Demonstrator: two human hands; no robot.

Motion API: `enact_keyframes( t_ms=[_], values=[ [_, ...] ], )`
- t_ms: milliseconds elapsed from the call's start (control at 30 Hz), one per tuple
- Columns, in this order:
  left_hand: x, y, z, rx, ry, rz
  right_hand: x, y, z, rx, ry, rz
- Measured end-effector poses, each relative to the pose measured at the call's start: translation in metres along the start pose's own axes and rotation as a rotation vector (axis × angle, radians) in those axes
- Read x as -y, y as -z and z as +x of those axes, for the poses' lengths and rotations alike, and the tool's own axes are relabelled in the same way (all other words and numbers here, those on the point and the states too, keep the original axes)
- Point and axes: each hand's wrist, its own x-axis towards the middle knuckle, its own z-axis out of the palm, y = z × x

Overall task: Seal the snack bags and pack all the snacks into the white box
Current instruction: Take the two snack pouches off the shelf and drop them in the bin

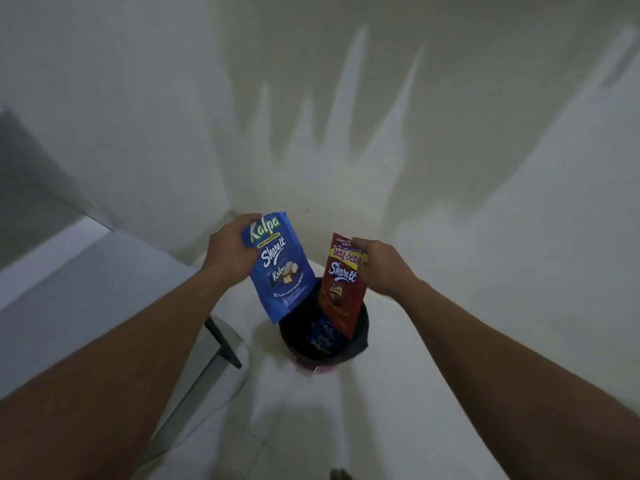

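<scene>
- The blue snack bag [278,268], printed "Kalpa Share it", is held in the air. It is upright and tilted, with its lower corner over the near-left rim of a bin.
- The left hand [228,252] has its grip clamped on the upper left edge of the blue snack bag, with the fingers curled round the top corner.
- The red snack bag [341,289], printed "beng-beng Share it", is held just beside the blue one without touching it. Its lower end hangs over the mouth of the bin.
- The right hand [384,268] has its grip clamped on the upper right edge of the red snack bag, pinching it.
- It cannot be told whether either bag's top is sealed.
- The bin [318,368] stands on the floor below both bags. It has a black liner [360,341] and a pinkish base.
- A blue wrapper [322,336] lies inside the liner; its print is too blurred to read.
- The floor [346,427] is pale tile, and the bin sits near the corner of a pale wall [138,98].
- A pale bench [69,289] with a dark leg [223,341] stands to the left of the bin.
- Part of a foot [341,474] shows at the bottom edge.
</scene>
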Motion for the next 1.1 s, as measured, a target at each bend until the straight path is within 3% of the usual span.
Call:
enact_keyframes(
  t_ms=[400,667,867,1100],
  values=[
    [0.12,-0.211,0.082,-0.022,0.156,0.056,-0.155,-0.14,0.125,0.063,-0.095,0.043],
    [0.184,-0.298,0.097,0.032,0.275,0.047,-0.209,-0.221,0.173,0.062,-0.066,0.012],
    [0.18,-0.295,0.087,0.099,0.36,0.049,-0.209,-0.218,0.174,0.105,-0.086,-0.046],
    [0.113,-0.167,0.064,0.145,0.295,0.2,-0.096,-0.117,0.14,0.135,0.129,-0.243]
  ],
)
